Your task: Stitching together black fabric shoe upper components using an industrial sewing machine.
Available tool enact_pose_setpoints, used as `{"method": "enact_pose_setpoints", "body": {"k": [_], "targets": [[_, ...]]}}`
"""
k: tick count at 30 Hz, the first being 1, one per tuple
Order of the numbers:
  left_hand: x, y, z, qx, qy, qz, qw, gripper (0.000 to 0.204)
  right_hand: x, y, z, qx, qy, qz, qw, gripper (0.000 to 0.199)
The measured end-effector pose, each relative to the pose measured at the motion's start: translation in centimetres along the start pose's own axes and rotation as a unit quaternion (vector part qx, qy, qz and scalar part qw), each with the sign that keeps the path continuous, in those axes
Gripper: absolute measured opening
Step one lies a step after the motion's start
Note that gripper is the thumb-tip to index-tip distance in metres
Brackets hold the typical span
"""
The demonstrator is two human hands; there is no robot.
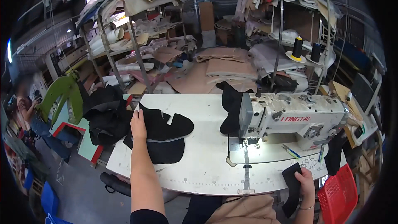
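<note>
My left hand (139, 125) lies on the left end of a black cut fabric piece (163, 123) with a notch in its upper edge, its fingers stretched out. Under that piece, a second black fabric piece (168, 150) shows toward the table's front. At the front right, my right hand (306, 180) pinches a curved black fabric strip (292, 186) that hangs past the table edge. Farther left, a heap of black fabric pieces (105, 116) sits beside my left hand. More black fabric (230, 107) rests against the left end of the sewing machine (290, 118).
Thread snips (291, 151) lie on the white table (199, 177) by the machine. A red basket (339, 193) stands at the right, below two thread cones (297, 47). A green machine (62, 97) and another person (25, 105) are at the left. Loaded racks (134, 49) fill the back.
</note>
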State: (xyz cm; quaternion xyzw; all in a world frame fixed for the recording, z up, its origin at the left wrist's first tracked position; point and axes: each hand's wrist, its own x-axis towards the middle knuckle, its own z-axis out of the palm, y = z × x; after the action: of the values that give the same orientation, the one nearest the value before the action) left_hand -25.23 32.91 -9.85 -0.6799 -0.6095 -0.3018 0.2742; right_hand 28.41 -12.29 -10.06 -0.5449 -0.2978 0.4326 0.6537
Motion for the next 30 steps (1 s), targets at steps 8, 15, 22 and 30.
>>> {"method": "enact_pose_setpoints", "body": {"k": [8, 15, 22, 30], "targets": [[0.2, -1.2, -3.0, -0.008, -0.005, 0.029, 1.000, 0.011, 0.2, 0.2, -0.5, 0.049, 0.007, -0.018, 0.999, 0.016], [1.3, -0.4, -6.1, -0.096, 0.115, -0.025, 0.988, 0.010, -0.2, 0.9, -0.5, 0.038, -0.002, -0.030, 0.999, 0.021], [2.4, 11.7, -24.6, -0.338, 0.015, 0.205, 0.918, 0.010, -0.4, 0.2, -1.1, 0.029, 0.019, 0.006, 0.999, 0.021], [-1.9, 19.2, -35.5, -0.814, -0.237, 0.155, 0.507, 0.017, -1.7, -2.3, -2.3, 0.125, -0.034, -0.038, 0.991, 0.022]]}}
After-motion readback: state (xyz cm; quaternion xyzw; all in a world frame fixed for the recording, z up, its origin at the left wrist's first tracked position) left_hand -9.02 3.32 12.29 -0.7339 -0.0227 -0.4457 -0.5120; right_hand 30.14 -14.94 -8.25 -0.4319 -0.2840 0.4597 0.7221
